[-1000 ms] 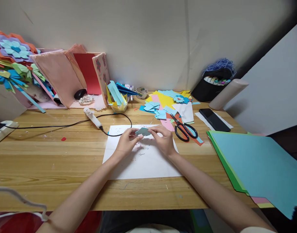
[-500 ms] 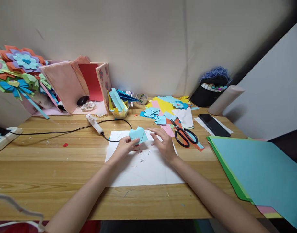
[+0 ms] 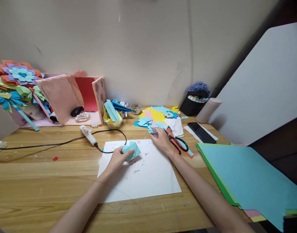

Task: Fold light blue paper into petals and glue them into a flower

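Observation:
My left hand pinches a light blue folded paper piece between thumb and fingers, over the white sheet. My right hand is at the front edge of the paper pile, its fingers closed on another light blue folded paper piece; the fingertips partly hide it. Just right of that hand lie black-handled scissors, on orange and blue paper strips. More folded light blue pieces lie behind my right fingers.
A white corded tool lies left of the sheet, its black cable looping to the sheet's edge. Behind stand a cup of paper scraps and a pink box. To the right are a phone and large coloured sheets.
My right hand has moved from beside the held piece to the paper pile and closed on a folded piece. My left hand has lowered slightly with its piece. The view has shifted.

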Demonstrator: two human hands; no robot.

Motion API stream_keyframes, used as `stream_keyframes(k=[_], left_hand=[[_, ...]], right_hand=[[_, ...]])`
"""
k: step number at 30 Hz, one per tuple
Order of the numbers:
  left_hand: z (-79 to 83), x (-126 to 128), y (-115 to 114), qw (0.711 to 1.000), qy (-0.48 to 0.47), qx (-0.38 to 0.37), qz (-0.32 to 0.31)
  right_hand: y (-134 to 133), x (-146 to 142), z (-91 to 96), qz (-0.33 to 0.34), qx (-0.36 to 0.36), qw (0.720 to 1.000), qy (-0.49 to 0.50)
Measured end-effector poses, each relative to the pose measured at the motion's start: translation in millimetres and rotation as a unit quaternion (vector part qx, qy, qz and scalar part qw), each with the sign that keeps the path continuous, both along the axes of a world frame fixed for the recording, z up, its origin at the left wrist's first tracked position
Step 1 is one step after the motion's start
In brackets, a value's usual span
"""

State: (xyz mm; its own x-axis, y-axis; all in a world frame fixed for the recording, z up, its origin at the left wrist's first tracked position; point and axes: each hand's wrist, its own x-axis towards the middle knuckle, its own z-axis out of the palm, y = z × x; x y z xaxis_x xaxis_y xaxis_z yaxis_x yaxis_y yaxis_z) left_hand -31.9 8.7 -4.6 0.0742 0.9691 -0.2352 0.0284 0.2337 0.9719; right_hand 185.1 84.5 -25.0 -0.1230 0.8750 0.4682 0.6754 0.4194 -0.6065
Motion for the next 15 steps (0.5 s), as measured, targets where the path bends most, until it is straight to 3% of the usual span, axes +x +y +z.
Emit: stream_keyframes(k=[2,5,11,15], left_hand=[[-2.2,-1.2,1.5,1.0,-0.017,-0.009,0.015],[-5.4,-3.7,3.4,0.999,-0.029,-0.018,0.009],[-7.5,-6.5,5.9,0.997,-0.068,-0.038,-0.005],[-6.6,-6.6,6.6,0.996,-0.078,-0.033,-0.002]], right_hand=[[17.9,8.1,1.4,0.02,0.011,0.995,-0.096],[47.4,7.2,6.8,0.007,-0.031,0.986,-0.165],[114.4,-12.3,13.1,-0.059,-0.14,0.971,-0.187],[137.4,-15.5,9.5,-0.075,-0.186,0.961,-0.191]])
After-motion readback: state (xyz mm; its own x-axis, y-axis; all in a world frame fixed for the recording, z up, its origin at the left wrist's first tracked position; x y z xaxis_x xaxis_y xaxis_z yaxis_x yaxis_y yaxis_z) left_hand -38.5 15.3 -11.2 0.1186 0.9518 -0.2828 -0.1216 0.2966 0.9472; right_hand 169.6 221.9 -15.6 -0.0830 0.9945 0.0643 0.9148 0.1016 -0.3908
